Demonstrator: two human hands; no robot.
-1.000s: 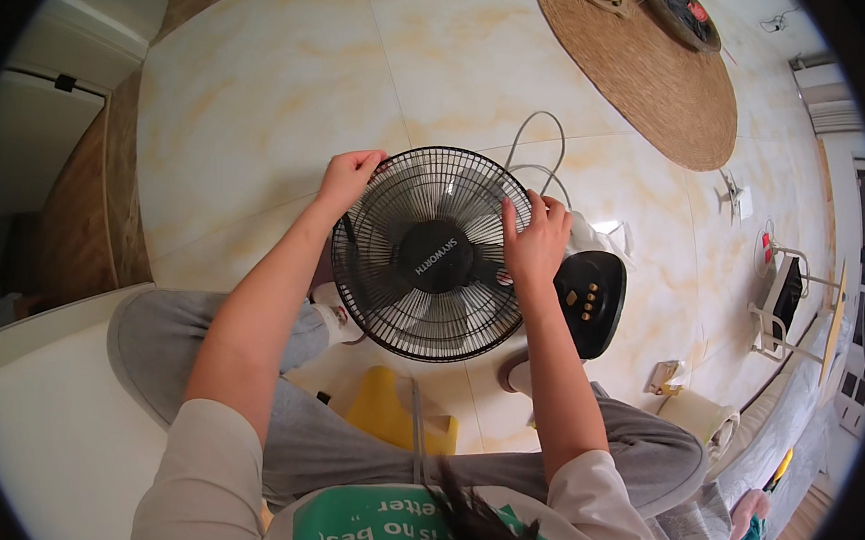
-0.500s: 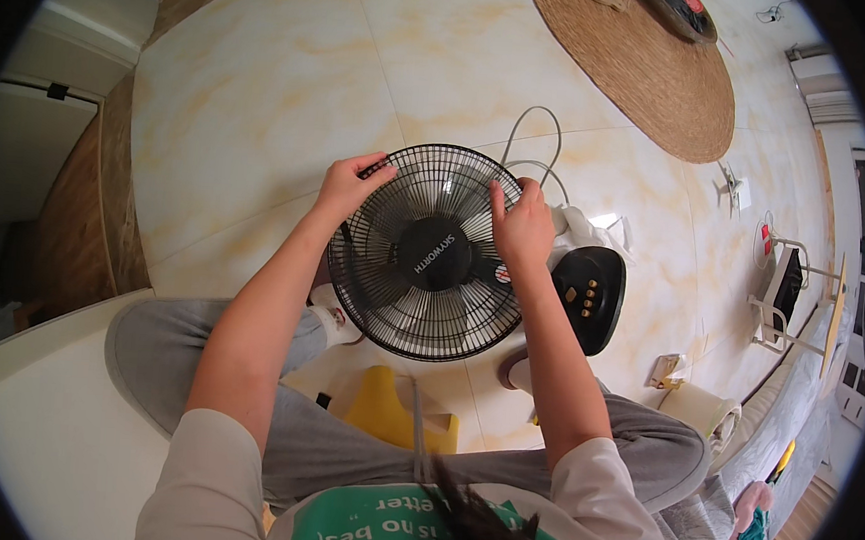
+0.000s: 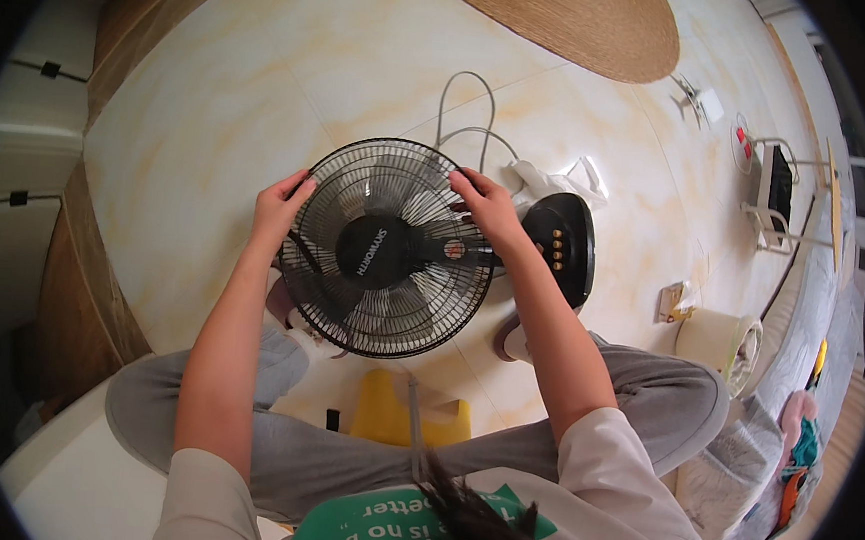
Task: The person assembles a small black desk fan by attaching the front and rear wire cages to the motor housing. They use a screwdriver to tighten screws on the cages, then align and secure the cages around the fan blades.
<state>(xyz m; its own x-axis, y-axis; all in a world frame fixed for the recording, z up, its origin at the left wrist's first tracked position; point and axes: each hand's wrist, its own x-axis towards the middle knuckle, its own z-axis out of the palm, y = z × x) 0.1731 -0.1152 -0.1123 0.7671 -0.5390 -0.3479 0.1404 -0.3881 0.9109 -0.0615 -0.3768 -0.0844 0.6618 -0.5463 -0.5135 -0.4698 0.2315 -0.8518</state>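
Note:
A black round electric fan [image 3: 384, 317] stands in front of me between my legs, its wire grille facing up and its blades still behind the wires. My left hand [image 3: 279, 206] is closed on the left rim of the grille, thumb over the front. At the upper right rim, my right hand [image 3: 487, 209] grips the grille edge with its thumb on the wires; some of its fingers are hidden. Right of the grille lies the fan's black base [image 3: 567, 234] with a row of gold buttons. A grey cord [image 3: 442, 100] loops on the floor beyond the fan.
Beside the base is a crumpled white thing [image 3: 569, 182]. A yellow stool-like object [image 3: 382, 412] is between my legs. A woven oval mat [image 3: 590, 25] lies at the far side. Right are a waste bin [image 3: 713, 340] and a covered sofa [image 3: 800, 326]; white cabinets [image 3: 19, 161] stand left.
My view has shifted, so the floor and mat sit further left and higher. The fan head and both hands moved left in view. My right hand's fingers have changed position on the rim.

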